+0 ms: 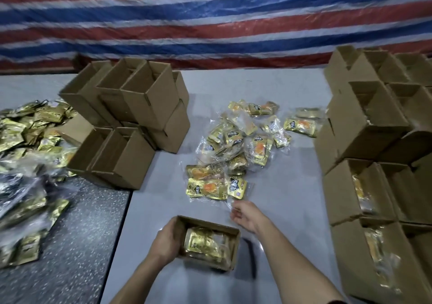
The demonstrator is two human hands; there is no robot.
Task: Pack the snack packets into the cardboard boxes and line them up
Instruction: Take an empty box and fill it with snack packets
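"What were the hands doing?"

"The left hand [167, 241] gripped the left wall of a small open box [208, 222] on the bench [163, 198]. The right hand [245, 213] hung just beside it, fingers loose, holding nothing I could make out."

"And the packets?"

"Gold packets [205, 243] lay inside that box. A loose heap [233, 149] lay just beyond the right hand, with empty boxes [140, 98] stacked to the left and filled boxes [364, 121] lined up on the right."
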